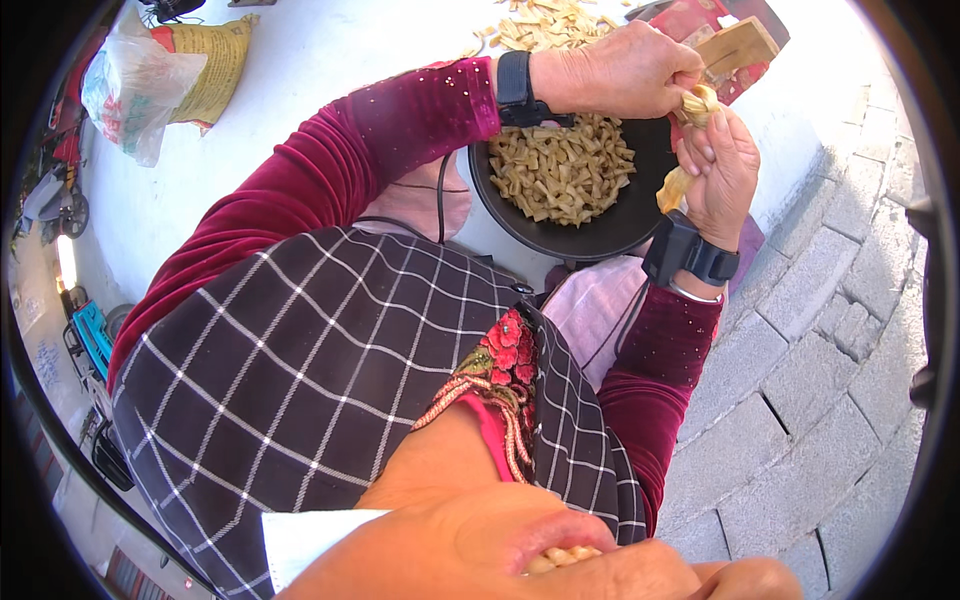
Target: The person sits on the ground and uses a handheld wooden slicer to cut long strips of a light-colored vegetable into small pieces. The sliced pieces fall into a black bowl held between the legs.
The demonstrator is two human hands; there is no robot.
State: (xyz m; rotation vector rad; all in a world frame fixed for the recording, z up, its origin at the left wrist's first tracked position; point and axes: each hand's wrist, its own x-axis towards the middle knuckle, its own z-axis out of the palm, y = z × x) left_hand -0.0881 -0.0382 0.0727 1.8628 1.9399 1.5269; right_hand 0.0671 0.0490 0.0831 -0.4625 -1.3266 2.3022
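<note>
My left hand (622, 71) reaches across above a round black pan (645, 202) and pinches a pale yellow, folded plant-like strip (701, 105). My right hand (720, 165) grips the same bundle from below, close to the left fingertips; a yellowish end (675, 189) sticks out under its palm. Many short tan cut pieces (562, 172) lie in the pan, which sits by my knees. Each wrist wears a dark strap. Which exact food or plant the strip is, I cannot tell.
Loose pale strips (551, 26) lie on the white surface beyond the pan. Beside them stands a red object with a wooden block (739, 49). At the upper left are a yellow woven sack (214, 71) and a plastic bag (139, 86). Grey paving (810, 360) lies on the right.
</note>
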